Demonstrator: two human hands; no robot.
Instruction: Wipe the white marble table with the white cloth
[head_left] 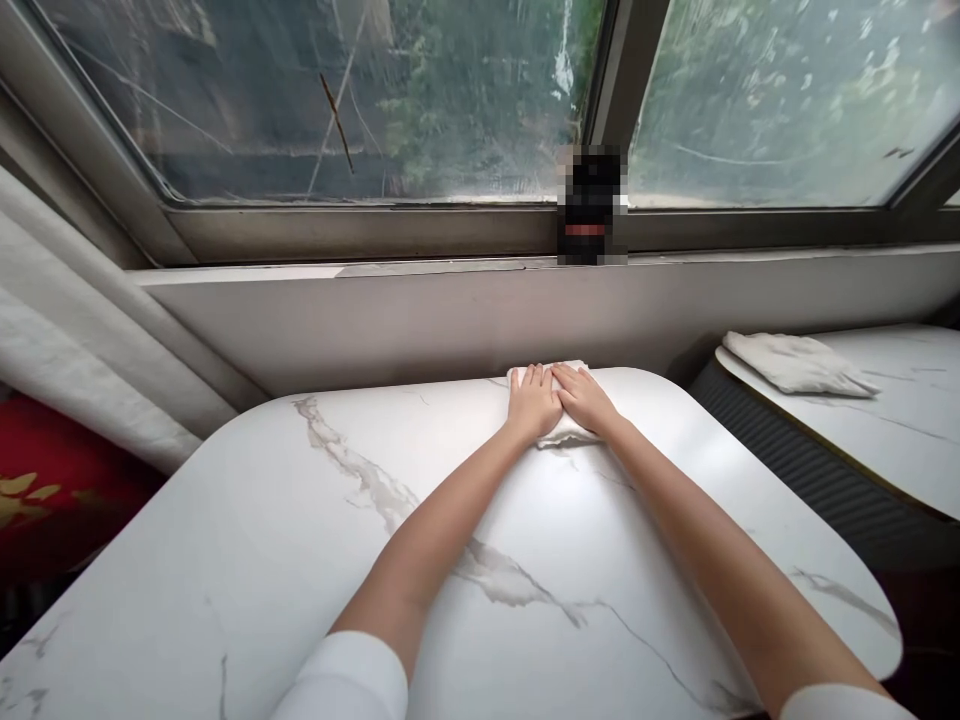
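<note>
A white folded cloth lies on the far part of a white marble-patterned table, close to the wall. My left hand rests flat on top of it, fingers stretched out and pointing away from me. Beside it, touching, my right hand also lies flat on the cloth, its fingers angled left towards the left hand. Both arms reach far forward across the tabletop. The hands cover most of the cloth; its edges show around them.
Under the window runs a pale wall. A pixelated dark object stands on the sill. Another marble-patterned table at right bears a second white cloth. At left are a white curtain and red fabric.
</note>
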